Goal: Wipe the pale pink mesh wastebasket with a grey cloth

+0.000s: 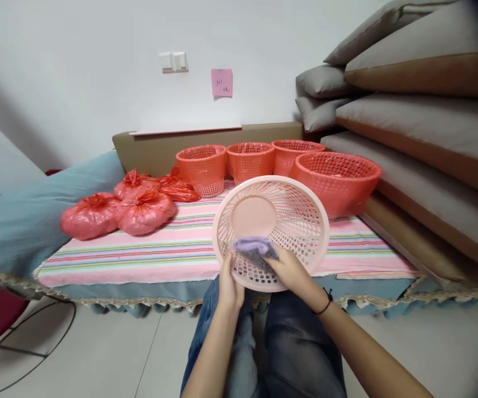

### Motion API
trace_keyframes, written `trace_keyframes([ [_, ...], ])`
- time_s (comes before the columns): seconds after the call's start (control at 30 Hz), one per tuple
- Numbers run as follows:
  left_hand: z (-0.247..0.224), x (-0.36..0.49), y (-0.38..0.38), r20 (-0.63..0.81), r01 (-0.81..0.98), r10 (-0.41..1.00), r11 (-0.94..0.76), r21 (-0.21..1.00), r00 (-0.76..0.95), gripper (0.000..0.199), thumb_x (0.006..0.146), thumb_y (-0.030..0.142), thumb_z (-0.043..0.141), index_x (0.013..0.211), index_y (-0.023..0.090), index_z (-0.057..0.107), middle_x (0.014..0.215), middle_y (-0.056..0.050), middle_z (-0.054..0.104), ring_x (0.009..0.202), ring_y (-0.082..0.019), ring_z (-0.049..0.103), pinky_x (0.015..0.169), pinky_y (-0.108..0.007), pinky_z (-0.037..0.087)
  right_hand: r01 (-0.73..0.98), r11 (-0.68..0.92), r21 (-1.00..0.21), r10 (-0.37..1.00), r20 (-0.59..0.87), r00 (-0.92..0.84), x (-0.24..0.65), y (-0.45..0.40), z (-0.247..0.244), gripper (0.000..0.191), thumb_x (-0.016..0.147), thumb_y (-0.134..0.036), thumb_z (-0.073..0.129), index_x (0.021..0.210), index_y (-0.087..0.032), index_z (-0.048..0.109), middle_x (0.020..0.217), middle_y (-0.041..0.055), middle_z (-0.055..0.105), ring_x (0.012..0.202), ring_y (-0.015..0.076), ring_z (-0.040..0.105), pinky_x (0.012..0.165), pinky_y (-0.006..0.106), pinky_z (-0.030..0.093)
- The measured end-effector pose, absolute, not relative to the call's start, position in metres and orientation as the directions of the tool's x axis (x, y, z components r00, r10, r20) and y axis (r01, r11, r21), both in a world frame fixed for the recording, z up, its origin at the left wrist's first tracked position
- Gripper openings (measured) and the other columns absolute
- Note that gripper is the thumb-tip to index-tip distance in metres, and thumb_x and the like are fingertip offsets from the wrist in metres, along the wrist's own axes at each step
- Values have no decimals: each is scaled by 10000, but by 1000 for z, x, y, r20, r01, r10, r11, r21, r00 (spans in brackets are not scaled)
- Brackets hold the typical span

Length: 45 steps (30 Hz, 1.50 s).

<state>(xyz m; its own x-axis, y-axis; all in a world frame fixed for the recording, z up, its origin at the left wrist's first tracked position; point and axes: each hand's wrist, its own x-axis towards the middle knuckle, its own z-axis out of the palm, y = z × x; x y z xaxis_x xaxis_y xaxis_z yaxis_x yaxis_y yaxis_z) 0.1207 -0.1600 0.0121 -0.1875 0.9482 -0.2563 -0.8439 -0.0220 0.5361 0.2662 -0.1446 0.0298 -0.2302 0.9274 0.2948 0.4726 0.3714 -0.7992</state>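
White and bare but for a pair of switches (173, 62) and a pink paper note (221, 83), the wall (98, 44) is seen behind a low seat. Both forearms are stretched forward over denim-clad legs (305, 342). By the left hand (231, 284), turned upward and partly curled, the near left rim of a pale pink basket (255, 214) is held; how far its hidden fingers are wrapped cannot be told. By the right hand (287, 268), angled inward with a thin black band (327, 301) at the wrist, a folded cloth (255, 247) is gripped, its fingers closed on it and slightly blurred. That cloth, soft, lavender and dark grey, is held inside the basket, just above the lower lattice.

The basket is round, made of smooth plastic, and tipped so that its solid disc of a base is shown. Behind it, four red lattice baskets (338, 190) are lined up, and knotted, shiny red bags (145, 213) are grouped to the left. All are set on a striped pink sheet (131, 257), spread over a blue, lace-edged cover (139, 290). Grey-and-brown cushions (413, 121) are piled at the right, and pale tiles (114, 348) are seen below.
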Motion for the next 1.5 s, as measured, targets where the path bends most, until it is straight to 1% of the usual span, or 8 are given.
trace_keyframes([
  [0.13,-1,130,-171,-208,-848,958,-60,527,-197,438,932,319,590,1361,234,605,1335,-90,674,1280,-239,601,1126,-395,438,357,325,-876,933,358,27,241,-128,38,394,933,-331,523,1281,-183,636,1259,133,703,1196,291,640,1034,440,477],
  [0.47,-11,124,-174,-218,-752,947,-37,658,-237,636,964,618,400,1454,234,530,1517,-84,517,1414,-208,463,1150,-291,386,363,418,-833,892,300,-339,179,-143,14,641,963,-336,503,1552,-146,334,1579,165,399,1471,258,360,1192,443,338],
  [0.7,-4,105,-162,-296,-824,933,-1,567,-205,667,934,689,381,1365,233,606,1380,-119,636,1321,-262,563,1104,-400,450,649,621,-440,759,133,-637,213,-165,31,731,890,-105,460,1588,-217,273,1608,146,353,1429,335,410,1138,572,376],
  [0.87,10,92,-160,-176,-802,964,-56,595,-198,651,914,674,465,1374,228,583,1397,-123,621,1315,-241,566,1103,-380,441,807,564,-175,815,-44,-578,242,-177,37,756,850,-68,536,1531,-363,395,1495,157,518,1314,416,534,1080,710,338],
  [0.97,18,95,-159,-164,-773,974,-16,635,-155,642,910,669,480,1330,201,615,1376,-137,633,1300,-242,577,1111,-371,431,841,533,-88,843,-31,-538,257,-180,28,734,852,-185,665,1526,-334,414,1454,196,550,1287,450,547,1070,732,323],
  [1.07,26,100,-156,-181,-756,968,-15,654,-176,585,926,641,476,1278,207,650,1320,-127,672,1252,-252,613,1100,-391,446,790,607,-86,795,80,-602,264,-180,12,843,820,-335,760,1555,-223,362,1509,208,485,1359,438,477,1113,663,347],
  [1.23,26,97,-154,-147,-733,976,-18,680,-160,582,872,629,588,1254,197,662,1279,-132,692,1205,-277,640,1057,-421,485,715,694,-90,713,231,-662,266,-175,-9,858,758,-134,774,1527,-157,392,1495,194,509,1341,370,520,1105,537,446],
  [1.5,10,113,-156,20,-515,963,-162,842,-269,593,813,319,754,1377,283,574,1473,-46,565,1400,-219,480,1168,-322,356,654,639,-406,762,455,-461,238,-160,-7,602,779,-136,711,1361,-131,555,1319,191,656,1254,313,609,1054,466,510],
])
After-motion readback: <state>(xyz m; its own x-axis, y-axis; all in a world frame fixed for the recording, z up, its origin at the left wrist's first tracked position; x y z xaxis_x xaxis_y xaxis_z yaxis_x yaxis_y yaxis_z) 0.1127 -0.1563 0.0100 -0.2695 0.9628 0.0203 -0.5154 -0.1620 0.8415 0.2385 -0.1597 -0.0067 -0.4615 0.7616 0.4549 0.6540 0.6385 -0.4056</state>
